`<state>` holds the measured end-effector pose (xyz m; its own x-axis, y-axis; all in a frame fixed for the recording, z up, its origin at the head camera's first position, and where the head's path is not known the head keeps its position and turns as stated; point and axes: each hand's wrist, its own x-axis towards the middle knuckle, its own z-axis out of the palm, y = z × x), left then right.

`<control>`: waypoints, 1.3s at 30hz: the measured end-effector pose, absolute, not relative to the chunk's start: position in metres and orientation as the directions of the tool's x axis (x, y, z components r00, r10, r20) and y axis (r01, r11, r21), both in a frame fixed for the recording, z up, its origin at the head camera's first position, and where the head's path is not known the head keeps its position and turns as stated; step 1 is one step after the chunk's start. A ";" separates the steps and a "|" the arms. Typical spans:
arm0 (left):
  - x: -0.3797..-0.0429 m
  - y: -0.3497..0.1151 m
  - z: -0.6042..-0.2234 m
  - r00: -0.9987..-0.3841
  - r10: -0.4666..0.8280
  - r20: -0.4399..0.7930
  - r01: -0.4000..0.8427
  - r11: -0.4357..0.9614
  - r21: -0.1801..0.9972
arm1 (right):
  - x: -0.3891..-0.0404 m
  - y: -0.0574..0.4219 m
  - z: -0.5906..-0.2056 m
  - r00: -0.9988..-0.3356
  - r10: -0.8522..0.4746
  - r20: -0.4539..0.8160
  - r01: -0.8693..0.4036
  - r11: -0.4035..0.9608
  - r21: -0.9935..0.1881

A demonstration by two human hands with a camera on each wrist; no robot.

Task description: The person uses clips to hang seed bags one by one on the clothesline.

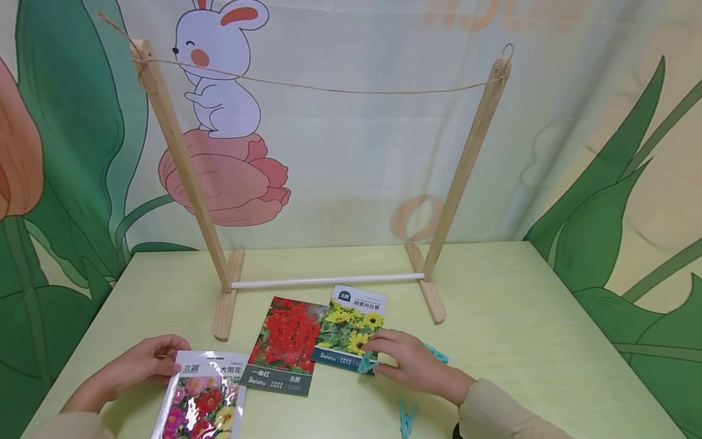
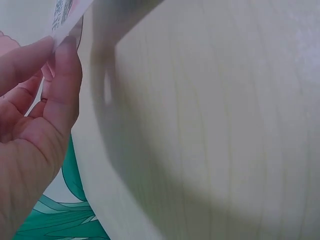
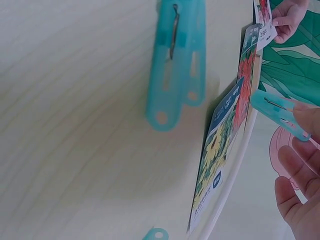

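My left hand [image 1: 139, 366] pinches the top left corner of a seed packet with pink and red flowers [image 1: 203, 399], raised off the table in the left wrist view. Between thumb and fingers of my right hand [image 1: 408, 363] is a teal clothespin [image 1: 367, 364], held above the lower edge of the yellow sunflower seed packet [image 1: 351, 323]. Beside that lies the red flower seed packet [image 1: 285, 341]; the sunflower packet lies against its right edge. A second clothespin [image 1: 406, 417] rests on the table near my right wrist, and another clothespin [image 1: 437, 352] shows partly behind the hand.
Behind the packets stands a wooden frame with a left post [image 1: 183, 164], a right post [image 1: 466, 171] and a white bottom rod [image 1: 329, 281]. A twine line [image 1: 329, 90] sags between the post tops. A printed curtain [image 1: 351, 158] hangs behind the table [image 1: 504, 341].
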<state>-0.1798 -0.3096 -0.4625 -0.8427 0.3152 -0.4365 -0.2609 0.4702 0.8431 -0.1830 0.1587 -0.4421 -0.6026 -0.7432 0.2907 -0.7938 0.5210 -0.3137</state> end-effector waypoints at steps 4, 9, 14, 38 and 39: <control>-0.179 -0.311 -0.461 -0.849 0.298 -0.437 -0.262 0.481 0.836 | -0.183 0.159 -0.442 -0.600 -0.743 0.295 -0.796 0.517 -0.316; -0.178 -0.315 -0.461 -0.854 0.282 -0.437 -0.260 0.496 0.829 | -0.183 0.158 -0.441 -0.603 -0.742 0.292 -0.792 0.516 -0.325; -0.178 -0.318 -0.461 -0.854 0.285 -0.435 -0.258 0.493 0.831 | -0.184 0.158 -0.440 -0.608 -0.741 0.287 -0.789 0.520 -0.328; -0.176 -0.322 -0.457 -0.863 0.310 -0.399 -0.233 0.456 0.859 | -0.183 0.158 -0.437 -0.599 -0.739 0.310 -0.797 0.509 -0.325; -0.177 -0.322 -0.457 -0.865 0.307 -0.397 -0.233 0.455 0.859 | -0.183 0.158 -0.437 -0.599 -0.739 0.309 -0.796 0.510 -0.325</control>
<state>-0.1765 -0.3222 -0.4571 -0.8647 0.3072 -0.3975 -0.2331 0.4555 0.8592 -0.1834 0.1575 -0.4371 -0.5993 -0.7386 0.3089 -0.7962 0.5100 -0.3253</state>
